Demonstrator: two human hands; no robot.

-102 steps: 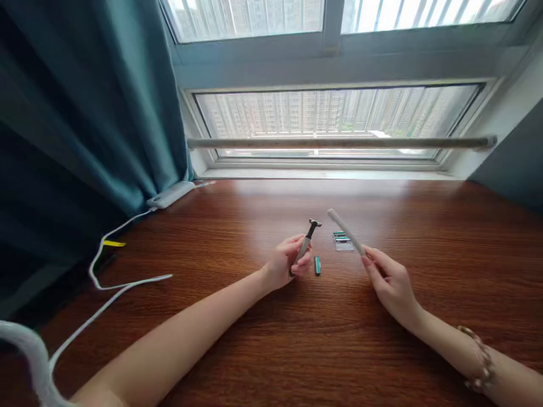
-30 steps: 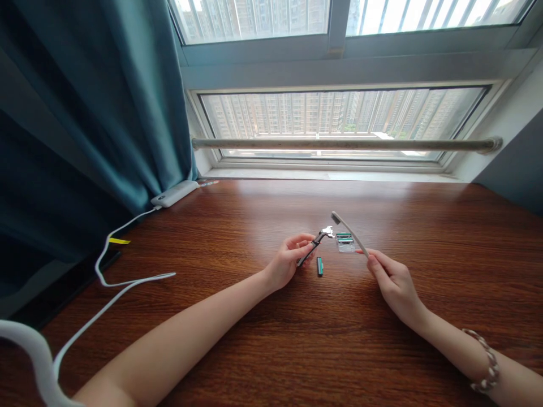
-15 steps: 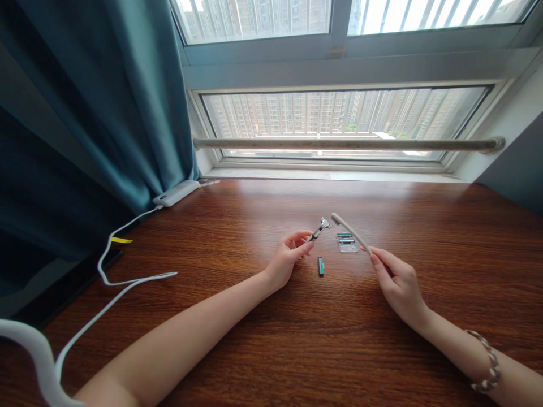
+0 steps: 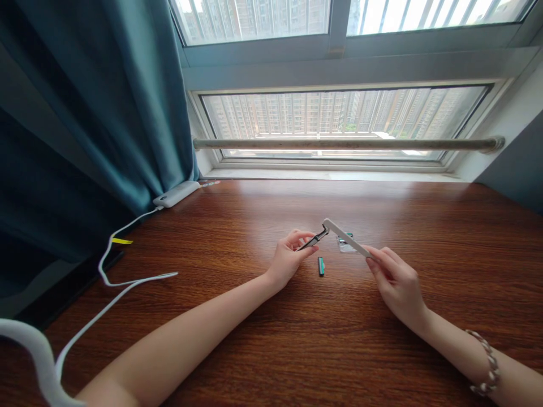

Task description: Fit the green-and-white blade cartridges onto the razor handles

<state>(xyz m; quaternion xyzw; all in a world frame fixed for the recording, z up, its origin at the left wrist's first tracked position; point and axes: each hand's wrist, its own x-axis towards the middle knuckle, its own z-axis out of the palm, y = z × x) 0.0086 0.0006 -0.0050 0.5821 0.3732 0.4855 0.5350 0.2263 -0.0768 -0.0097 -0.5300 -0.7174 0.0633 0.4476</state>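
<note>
My left hand point(image 4: 289, 259) is closed on a metal razor handle point(image 4: 313, 242), its head end pointing up and to the right. Between the fingers of my right hand point(image 4: 396, 282) is a pale toothbrush point(image 4: 348, 239), pinched near its end. The brush's head meets the head of the razor handle, and its bristles are hidden from me. A green and black razor cartridge point(image 4: 321, 266) lies on the table just below the razor. Behind the toothbrush, partly covered by it, is a clear plastic case point(image 4: 348, 247) with green-edged cartridges in it.
The brown wooden table point(image 4: 237, 333) runs back to the window sill. A white power bank or box point(image 4: 177, 194) with a white cable point(image 4: 127, 282) lies at the left by the blue curtain point(image 4: 127, 102). A rail point(image 4: 339, 144) crosses the window.
The toothbrush has moved left and down onto the razor's head and turned so its bristles no longer show. The razor handle has tilted lower. The loose cartridge has stayed put.
</note>
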